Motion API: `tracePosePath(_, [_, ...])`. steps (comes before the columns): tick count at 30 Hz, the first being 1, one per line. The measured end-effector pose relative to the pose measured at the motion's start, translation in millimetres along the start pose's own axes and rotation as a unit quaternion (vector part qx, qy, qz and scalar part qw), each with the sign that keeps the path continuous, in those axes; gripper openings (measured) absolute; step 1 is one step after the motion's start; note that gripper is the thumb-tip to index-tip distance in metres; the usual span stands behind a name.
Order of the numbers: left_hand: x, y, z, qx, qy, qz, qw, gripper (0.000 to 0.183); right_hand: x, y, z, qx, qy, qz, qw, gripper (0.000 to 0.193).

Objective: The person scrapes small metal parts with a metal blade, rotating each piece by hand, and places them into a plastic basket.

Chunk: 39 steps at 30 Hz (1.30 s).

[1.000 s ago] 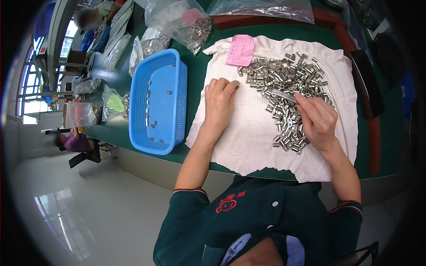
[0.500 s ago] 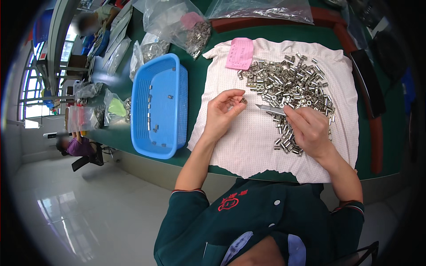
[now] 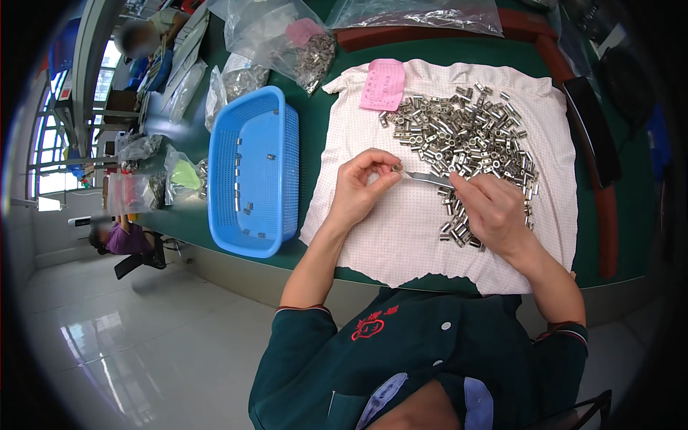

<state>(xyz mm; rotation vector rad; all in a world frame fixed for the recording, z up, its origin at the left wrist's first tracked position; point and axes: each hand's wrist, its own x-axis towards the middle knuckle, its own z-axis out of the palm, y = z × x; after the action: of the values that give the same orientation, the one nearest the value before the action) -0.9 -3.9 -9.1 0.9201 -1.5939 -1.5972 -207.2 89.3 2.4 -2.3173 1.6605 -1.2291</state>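
Between the thumb and forefinger of my left hand [image 3: 358, 188] is a small metal sleeve [image 3: 396, 168]. My right hand [image 3: 493, 213] grips a knife [image 3: 428, 178] with a pointed metal blade. The blade's tip reaches left to the sleeve and seems to touch it. Both hands are above a pale dotted cloth [image 3: 380, 247]. Behind and beside my right hand spreads a heap of shiny metal sleeves [image 3: 459, 132]. The knife's handle is mostly hidden in my right fist.
A blue plastic basket [image 3: 292, 172] with several metal sleeves inside stands left of the cloth. A pink paper slip [image 3: 383, 84] lies at the cloth's far edge. Plastic bags of parts [image 3: 315, 57] sit behind the basket. At right are a black tray-like object [image 3: 591, 132] and a red-brown bar [image 3: 606, 233].
My right hand has shifted slightly left, bringing the knife tip from a gap away up to the sleeve. My left hand stays nearly in place, still pinching the sleeve.
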Motion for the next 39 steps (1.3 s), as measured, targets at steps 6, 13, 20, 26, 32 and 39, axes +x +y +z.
tracePosePath(6, [0.5, 2.5, 2.2, 0.082, 0.002, 0.044, 0.996, 0.019, 0.3, -4.2, 0.2, 0.011, -0.009, 0.015, 1.0, 0.032])
tracePosePath(13, [-1.4, 6.7, 4.6, 0.169, 0.004, 0.083, 0.982, 0.018, 0.8, -11.5, -1.4, 0.037, -0.053, 0.053, 0.997, 0.026])
tracePosePath(20, [-2.3, 10.6, 5.2, 0.238, 0.008, 0.11, 0.965, 0.017, -0.4, -12.0, -0.3, 0.034, -0.051, 0.059, 0.996, 0.023])
tracePosePath(26, [-3.4, 12.3, 6.7, 0.279, 0.017, 0.15, 0.948, 0.017, -0.2, -14.5, -2.0, 0.048, -0.071, 0.085, 0.993, 0.022])
tracePosePath(32, [-6.3, 11.1, 5.8, 0.213, 0.023, 0.136, 0.967, 0.016, 1.0, -16.3, -4.4, 0.058, -0.05, 0.075, 0.994, 0.023])
tracePosePath(39, [-8.1, 10.7, 3.1, 0.084, 0.001, 0.014, 0.996, 0.017, 0.5, -8.3, -1.9, -0.022, -0.024, -0.004, 0.999, 0.032])
